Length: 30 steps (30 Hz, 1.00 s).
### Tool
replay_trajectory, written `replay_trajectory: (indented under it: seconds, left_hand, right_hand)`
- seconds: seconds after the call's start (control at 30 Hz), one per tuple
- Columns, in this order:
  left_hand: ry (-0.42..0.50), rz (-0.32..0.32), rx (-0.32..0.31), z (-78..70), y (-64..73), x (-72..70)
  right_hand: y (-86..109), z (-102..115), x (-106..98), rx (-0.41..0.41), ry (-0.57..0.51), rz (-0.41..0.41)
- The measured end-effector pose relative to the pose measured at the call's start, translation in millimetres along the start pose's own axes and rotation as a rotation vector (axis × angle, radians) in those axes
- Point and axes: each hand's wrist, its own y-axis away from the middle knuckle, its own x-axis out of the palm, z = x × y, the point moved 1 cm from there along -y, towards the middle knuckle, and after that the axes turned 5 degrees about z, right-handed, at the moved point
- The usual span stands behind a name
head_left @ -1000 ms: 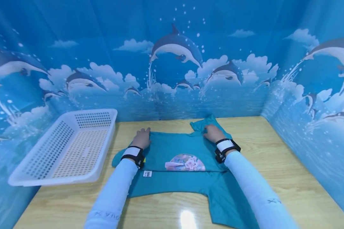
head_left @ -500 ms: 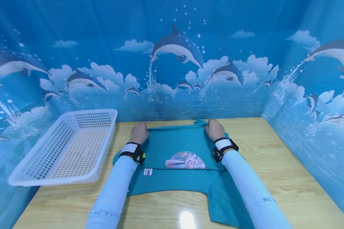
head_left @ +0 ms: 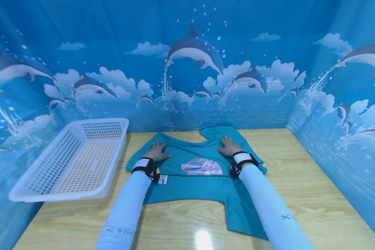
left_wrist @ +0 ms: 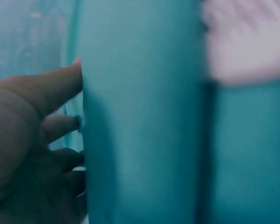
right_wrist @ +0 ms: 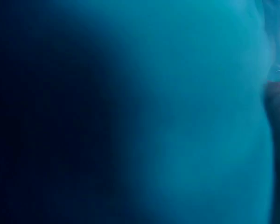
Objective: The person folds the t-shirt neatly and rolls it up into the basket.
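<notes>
A teal shirt lies on the table, its hem part folded over so that a half-round pink print shows at the fold. A white label sits by the fold, near the left wrist. My left hand rests on the left part of the cloth with fingers spread; the left wrist view shows the thumb and fingers at the cloth's edge. On the upper right part of the shirt lies my right hand, fingers spread too. Teal cloth fills most of the right wrist view, blurred and partly dark.
A white plastic basket with perforated sides stands left of the shirt on the wooden table. A blue curtain printed with dolphins closes off the back and both sides.
Both hands gripped the shirt's far edge half a second ago. They have since let go and spread flat on it; the far edge now curves and the cloth has shifted slightly away from me.
</notes>
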Motion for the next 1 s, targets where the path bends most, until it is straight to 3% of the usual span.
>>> replay_trajectory:
  seconds: [0.1,0.2,0.37,0.53,0.67,0.8,0.9,1.0]
  left_hand:
    - [-0.045,-0.005,-0.04,2.3,1.0,4.6]
    - [-0.045,-0.031,-0.083,2.1,3.0,4.6]
    - [-0.067,-0.02,-0.122,1.4,5.1,4.8]
    - [-0.087,-0.022,-0.093,3.3,8.0,6.0]
    - [-0.068,-0.031,-0.052,6.3,18.0,4.8]
    - [-0.074,-0.124,0.043,1.9,42.0,5.3]
    - [-0.138,-0.211,0.128,-6.2,71.9,11.3]
    - [-0.195,-0.236,0.192,-13.4,106.4,19.2]
  right_hand:
    - [-2.3,-12,5,0.025,0.064,-0.029]
    - [-3.8,-20,4,0.06,0.06,-0.047]
    - [-2.8,-29,-3,0.022,-0.01,0.047]
    - [13.2,-34,-24,-0.077,-0.164,0.167]
    - [36.8,-43,-40,-0.131,-0.197,0.158]
    - [69.0,-49,-44,-0.201,-0.15,0.024]
    - [99.7,-46,-38,-0.279,-0.079,-0.092]
    - [130.8,-42,-24,-0.363,-0.007,-0.133]
